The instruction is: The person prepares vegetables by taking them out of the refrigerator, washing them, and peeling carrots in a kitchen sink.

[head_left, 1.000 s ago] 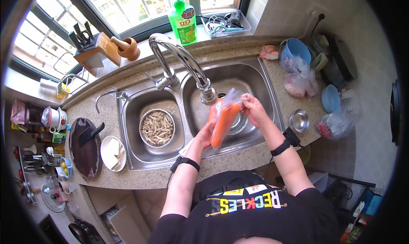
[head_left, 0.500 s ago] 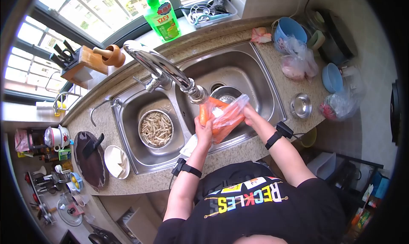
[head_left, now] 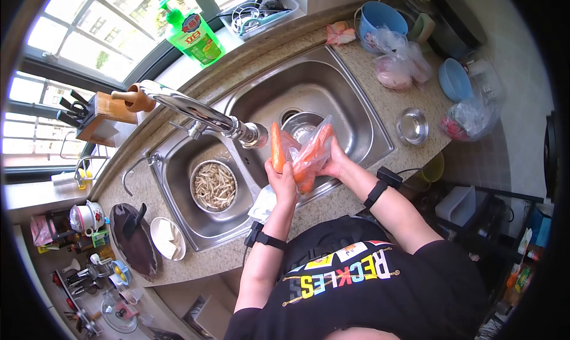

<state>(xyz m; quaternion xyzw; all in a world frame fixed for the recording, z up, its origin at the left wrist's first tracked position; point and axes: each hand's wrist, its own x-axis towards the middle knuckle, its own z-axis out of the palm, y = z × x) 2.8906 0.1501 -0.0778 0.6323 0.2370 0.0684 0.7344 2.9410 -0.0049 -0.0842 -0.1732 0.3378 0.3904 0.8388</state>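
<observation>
My left hand [head_left: 283, 182] is closed around a carrot [head_left: 277, 147], which points up out of its fingers near the tap's spout. To the right, my right hand [head_left: 336, 162] grips a clear plastic bag [head_left: 326, 130] with more orange carrots [head_left: 307, 162] inside it. The bag's lower part hangs beside my left fingers. Behind the bag, a round metal bowl [head_left: 301, 125] sits in the right sink basin, partly hidden. A crumpled white piece [head_left: 263, 204] lies at the sink's front edge, below my left hand.
A chrome faucet [head_left: 196, 109] arches over the double sink. The left basin holds a bowl of mushrooms [head_left: 215, 187]. At left are a white bowl [head_left: 168, 238] and a dark oval board [head_left: 133, 240]. Plastic bags [head_left: 398, 67], blue bowls [head_left: 455, 80] and a metal bowl [head_left: 412, 126] stand at right.
The carrot in my left hand now stands apart from the bag, more of it showing. My right hand has tilted the bag more upright. The whole view has shifted and turned slightly.
</observation>
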